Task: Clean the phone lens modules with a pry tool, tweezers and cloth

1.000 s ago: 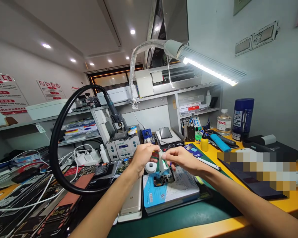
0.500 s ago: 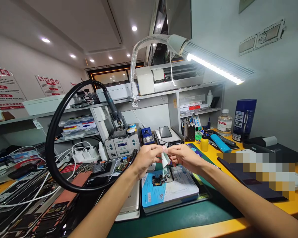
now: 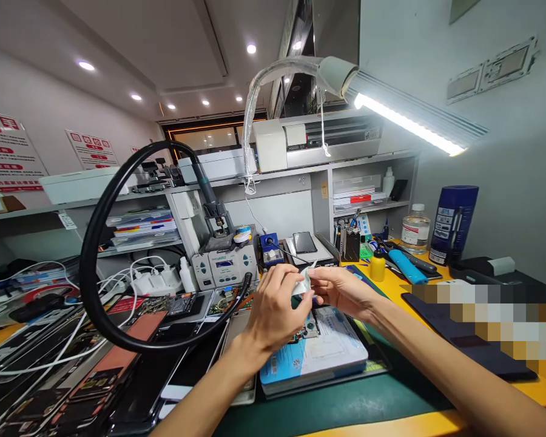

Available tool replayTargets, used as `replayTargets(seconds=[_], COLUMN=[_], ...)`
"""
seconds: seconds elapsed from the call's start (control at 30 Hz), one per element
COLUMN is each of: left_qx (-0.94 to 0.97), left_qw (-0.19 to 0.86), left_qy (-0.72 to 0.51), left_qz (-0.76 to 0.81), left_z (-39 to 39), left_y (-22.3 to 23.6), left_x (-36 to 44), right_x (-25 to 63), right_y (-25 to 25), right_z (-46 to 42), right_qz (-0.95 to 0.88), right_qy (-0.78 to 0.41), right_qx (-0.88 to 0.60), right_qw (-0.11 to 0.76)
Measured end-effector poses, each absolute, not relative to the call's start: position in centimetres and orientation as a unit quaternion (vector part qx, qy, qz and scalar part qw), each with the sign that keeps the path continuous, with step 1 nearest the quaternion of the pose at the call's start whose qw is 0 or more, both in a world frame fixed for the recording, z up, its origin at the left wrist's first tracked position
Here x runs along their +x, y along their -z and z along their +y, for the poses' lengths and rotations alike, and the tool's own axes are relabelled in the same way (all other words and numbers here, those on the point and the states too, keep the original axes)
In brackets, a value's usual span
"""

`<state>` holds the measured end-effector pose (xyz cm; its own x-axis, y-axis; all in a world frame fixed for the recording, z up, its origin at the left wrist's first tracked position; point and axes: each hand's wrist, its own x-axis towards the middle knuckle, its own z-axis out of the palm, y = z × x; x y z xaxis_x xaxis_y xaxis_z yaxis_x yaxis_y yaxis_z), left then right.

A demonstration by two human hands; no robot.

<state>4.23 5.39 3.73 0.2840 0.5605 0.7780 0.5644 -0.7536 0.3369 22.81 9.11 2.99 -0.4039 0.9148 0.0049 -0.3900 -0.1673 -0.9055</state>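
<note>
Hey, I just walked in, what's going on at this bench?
A person is holding a small pale wipe between the left hand and the right hand. The hands are above a blue and white book-like stack, and a small electronic part lies on it, partly hidden by the left hand. The stack rests on a green mat. A lit lamp hangs above the bench, and a yellow bottle stands off to the right.

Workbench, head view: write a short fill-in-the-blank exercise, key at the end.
The pale cloth is held between the left hand and the ____ hand. The circuit board lies on a stack coloured white and ____. The lamp is switched ____. The small bottle by the turquoise tool has a ____ body.

Missing words: right; blue; on; yellow.
</note>
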Motion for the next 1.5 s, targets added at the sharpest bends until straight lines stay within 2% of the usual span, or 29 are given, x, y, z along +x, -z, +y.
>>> replayTargets(seconds=[0.17,0.3,0.47,0.67,0.97,1.27,1.5], left_qx=[-0.805,-0.789,-0.729,-0.643,-0.571,-0.542,-0.562], left_qw=[0.075,0.052,-0.051,-0.232,-0.353,-0.475,-0.589], left_qy=[0.48,0.504,0.552,0.575,0.587,0.575,0.504], left_qz=[-0.341,-0.348,-0.401,-0.45,-0.453,-0.387,-0.289], left_z=[5.7,5.3,5.0,6.5,6.8,7.0,6.3], left_y=[-3.3,-3.5,-4.7,-5.8,-7.1,-7.1,-6.2], left_x=[4.5,4.5,3.3,1.0,-0.1,-1.2,-0.8], right_x=[22.9,22.9,22.9,22.7,22.4,22.3,22.5], right_y=[-3.0,-3.1,-3.6,-4.1,-3.8,-2.9,-3.0], right_z=[9.0,9.1,8.8,7.7,7.5,7.2,7.0], right_qz=[-0.446,-0.443,-0.456,-0.517,-0.623,-0.729,-0.715], right_qy=[-0.713,-0.711,-0.699,-0.673,-0.564,-0.408,-0.388], right_qx=[-0.287,-0.293,-0.297,-0.291,-0.323,-0.312,-0.324], right_qw=[0.459,0.46,0.464,0.442,0.436,0.453,0.484])
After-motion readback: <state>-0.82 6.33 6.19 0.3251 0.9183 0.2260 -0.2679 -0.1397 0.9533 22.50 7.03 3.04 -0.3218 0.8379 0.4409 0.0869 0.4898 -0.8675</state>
